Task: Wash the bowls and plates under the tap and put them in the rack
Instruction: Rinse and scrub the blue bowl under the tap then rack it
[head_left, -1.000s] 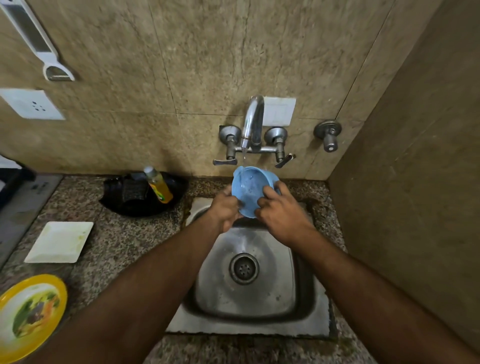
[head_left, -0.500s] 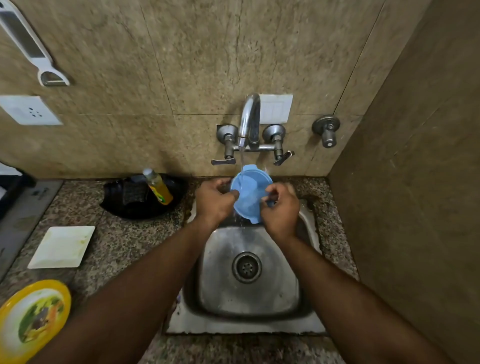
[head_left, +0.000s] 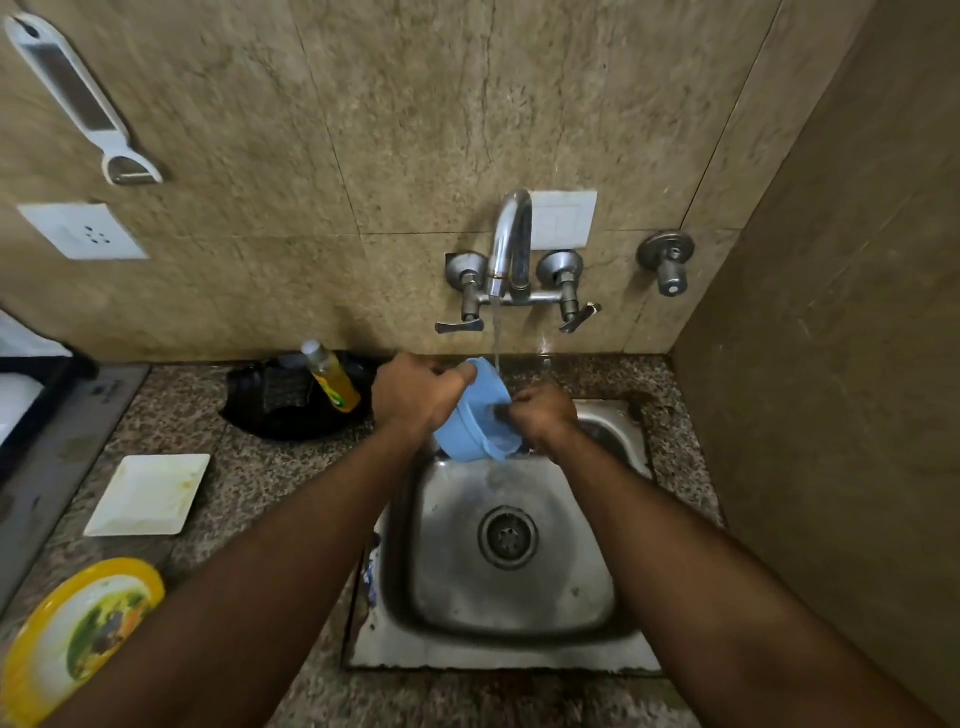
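Note:
A light blue bowl (head_left: 470, 421) is held tilted over the back of the steel sink (head_left: 519, 613), its mouth turned right. My left hand (head_left: 415, 392) grips the bowl's upper left rim. My right hand (head_left: 545, 415) is curled at the bowl's mouth, fingers reaching inside; whether it holds something there is hidden. Water runs from the tap (head_left: 511, 239) onto the bowl's rim. A white square plate (head_left: 150, 493) and a yellow plate (head_left: 78, 634) with a printed picture lie on the counter at the left.
A black dish (head_left: 280, 410) with a dark scrubber and a yellow soap bottle (head_left: 332, 376) sits left of the sink. A stove edge (head_left: 62, 431) runs along the far left. A side wall closes the right. A second valve (head_left: 667, 260) sticks out right of the tap.
The bowl has been turned from facing me to facing right and sits lower. My right hand moved into its mouth and my left hand shifted up to the rim.

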